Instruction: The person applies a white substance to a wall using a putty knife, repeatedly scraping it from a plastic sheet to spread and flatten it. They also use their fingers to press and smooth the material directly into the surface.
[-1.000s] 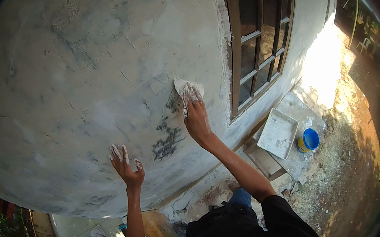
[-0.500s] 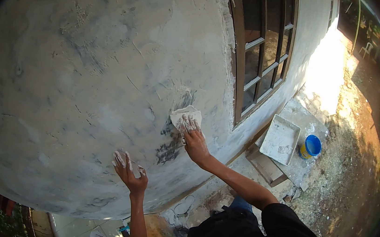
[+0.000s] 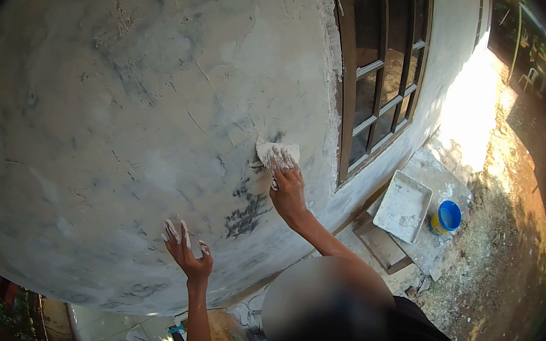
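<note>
My right hand (image 3: 288, 184), its fingers white with putty, is closed on a putty scraper (image 3: 287, 150). The scraper's wide, pale blade lies at the wall (image 3: 158, 117), just above a dark, bare-looking patch (image 3: 246, 213). Below and to the left, my left hand (image 3: 189, 255) is held up near the wall with its putty-coated fingers apart and nothing in them. Smears, ridges and grey blotches of putty cover the wall around both hands.
A brown-framed window (image 3: 384, 82) is to the right. Below it, a white tray (image 3: 403, 205) smeared with putty and a blue-and-yellow bucket (image 3: 447, 217) stand on a low board table (image 3: 458, 181). A white chair (image 3: 529, 78) is far off; tiled floor (image 3: 97, 325) shows bottom left.
My right hand and the scraper have moved up and slightly right, uncovering more of the dark patch. My left hand has stayed nearly still.
</note>
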`<action>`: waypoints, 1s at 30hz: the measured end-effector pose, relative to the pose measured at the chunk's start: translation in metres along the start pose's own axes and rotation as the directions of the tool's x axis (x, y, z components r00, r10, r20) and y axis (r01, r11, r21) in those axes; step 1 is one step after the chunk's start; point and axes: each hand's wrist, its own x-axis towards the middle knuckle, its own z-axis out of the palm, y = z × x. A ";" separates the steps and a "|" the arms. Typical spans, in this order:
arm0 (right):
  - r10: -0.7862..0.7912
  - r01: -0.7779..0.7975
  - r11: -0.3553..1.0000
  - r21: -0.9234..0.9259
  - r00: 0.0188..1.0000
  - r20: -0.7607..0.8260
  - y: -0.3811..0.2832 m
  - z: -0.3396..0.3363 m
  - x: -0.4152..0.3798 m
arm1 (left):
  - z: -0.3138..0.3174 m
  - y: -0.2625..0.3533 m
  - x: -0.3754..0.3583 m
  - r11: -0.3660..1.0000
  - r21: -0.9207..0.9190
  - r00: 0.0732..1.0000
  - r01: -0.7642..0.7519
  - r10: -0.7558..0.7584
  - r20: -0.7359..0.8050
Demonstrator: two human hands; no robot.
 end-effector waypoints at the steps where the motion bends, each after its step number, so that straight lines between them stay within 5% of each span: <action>1: 0.036 -0.038 0.999 0.011 0.989 0.143 -0.004 0.003 -0.017 | -0.001 0.000 -0.001 1.000 0.005 1.000 0.004 -0.004 0.008; 5: -0.097 0.098 0.995 -0.001 0.991 0.094 -0.006 0.019 -0.061 | 0.004 0.003 0.003 1.000 0.020 1.000 -0.013 0.013 0.009; 8: 0.044 -0.057 0.998 0.030 0.943 0.330 -0.006 -0.004 -0.067 | 0.005 0.004 0.003 1.000 0.015 0.999 -0.027 0.026 0.027; 10: 0.188 -0.211 0.951 0.225 0.975 0.122 -0.003 -0.024 -0.047 | 0.003 0.003 0.003 0.999 0.006 0.999 -0.032 0.032 0.022; 12: 0.212 -0.183 0.933 0.309 0.975 -0.062 -0.008 -0.051 -0.007 | 0.005 0.001 0.004 0.999 -0.008 0.999 -0.033 0.033 0.010; 17: 0.135 -0.099 0.977 0.188 0.973 -0.187 -0.008 -0.048 0.050 | 0.006 0.003 0.005 1.000 -0.014 1.000 -0.022 0.022 0.012; 19: 0.085 -0.086 0.996 -0.034 0.996 -0.041 -0.014 -0.036 0.053 | 0.005 0.005 0.005 1.000 -0.010 1.000 -0.024 0.024 0.010; 25: -0.217 0.226 0.974 -0.037 0.964 0.155 -0.018 0.010 -0.042 | 0.011 0.005 0.005 0.999 -0.028 1.000 -0.027 0.027 0.002; 28: -0.150 0.155 0.988 0.007 0.942 0.299 -0.015 0.000 -0.065 | 0.010 0.008 0.007 0.999 -0.026 0.999 -0.046 0.046 0.000; 30: 0.052 -0.064 0.998 0.024 0.938 0.342 -0.017 -0.024 -0.047 | 0.008 0.009 0.010 0.998 -0.019 0.998 -0.060 0.060 -0.008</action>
